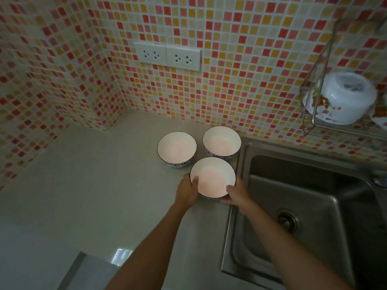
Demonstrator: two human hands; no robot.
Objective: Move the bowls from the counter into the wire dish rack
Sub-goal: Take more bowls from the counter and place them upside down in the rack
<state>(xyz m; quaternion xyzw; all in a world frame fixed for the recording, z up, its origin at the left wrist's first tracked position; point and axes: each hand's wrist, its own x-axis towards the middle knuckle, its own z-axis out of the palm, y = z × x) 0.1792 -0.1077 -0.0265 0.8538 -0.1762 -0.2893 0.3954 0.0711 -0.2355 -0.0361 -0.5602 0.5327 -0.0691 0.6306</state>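
Where both forearms enter from the near edge, they are cut off by the frame, so nothing of the person beyond them shows. At the far left the mosaic tile wall (52,70) of red, orange and cream squares turns a corner, and the double wall socket (168,55) sits on its far face. On the pale grey counter (83,195) three white bowls stand upright in a tight cluster: the far left bowl (177,148), the far right bowl (221,141) and the near bowl (212,177), each with a dark rim and a blue pattern outside that is mostly hidden. The left hand (187,190) grips the near bowl's left side, thumb over the rim, its fingers hidden behind the wall of the bowl. The right hand (237,194) grips the right side, thumb on the rim, fingers curled beneath. Just right of the bowls lies the steel sink (314,206), with its drain visible. On the far right wall hangs the wire dish rack (318,84), blurred and cut off, holding an inverted white bowl (347,97).
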